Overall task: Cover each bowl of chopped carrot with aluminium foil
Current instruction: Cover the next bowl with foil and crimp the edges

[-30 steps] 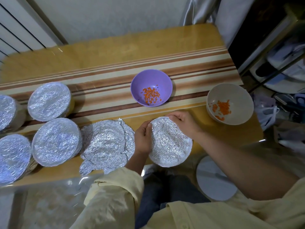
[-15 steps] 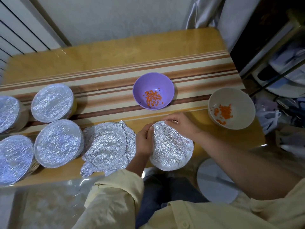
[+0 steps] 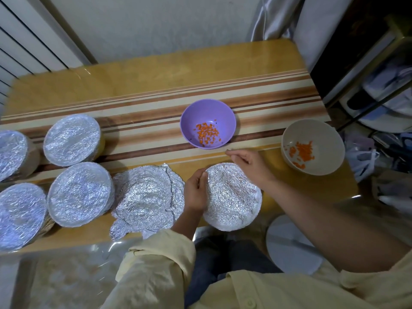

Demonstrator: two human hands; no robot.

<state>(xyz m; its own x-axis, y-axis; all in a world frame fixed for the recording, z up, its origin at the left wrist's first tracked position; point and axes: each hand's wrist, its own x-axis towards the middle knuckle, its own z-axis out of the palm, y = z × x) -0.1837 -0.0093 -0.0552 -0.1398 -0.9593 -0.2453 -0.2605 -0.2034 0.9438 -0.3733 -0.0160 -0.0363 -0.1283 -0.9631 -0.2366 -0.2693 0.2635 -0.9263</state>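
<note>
A foil-covered bowl stands at the table's near edge. My left hand grips its left rim, fingers curled on the foil. My right hand is at the bowl's far rim, fingers loosely curled and pointing left, with nothing in them. Behind it, a purple bowl shows chopped carrot, uncovered. A beige bowl with carrot sits uncovered at the right edge. Loose crumpled foil sheets lie left of my left hand. Several covered bowls cluster at the left.
The wooden table has a striped runner across its middle and a wall behind it. A white round stool stands below the near right corner. A cluttered shelf rises close to the table's right side.
My right hand has come off the foil at the far rim and shifted slightly away toward the purple bowl. My left hand stays on the left rim.
</note>
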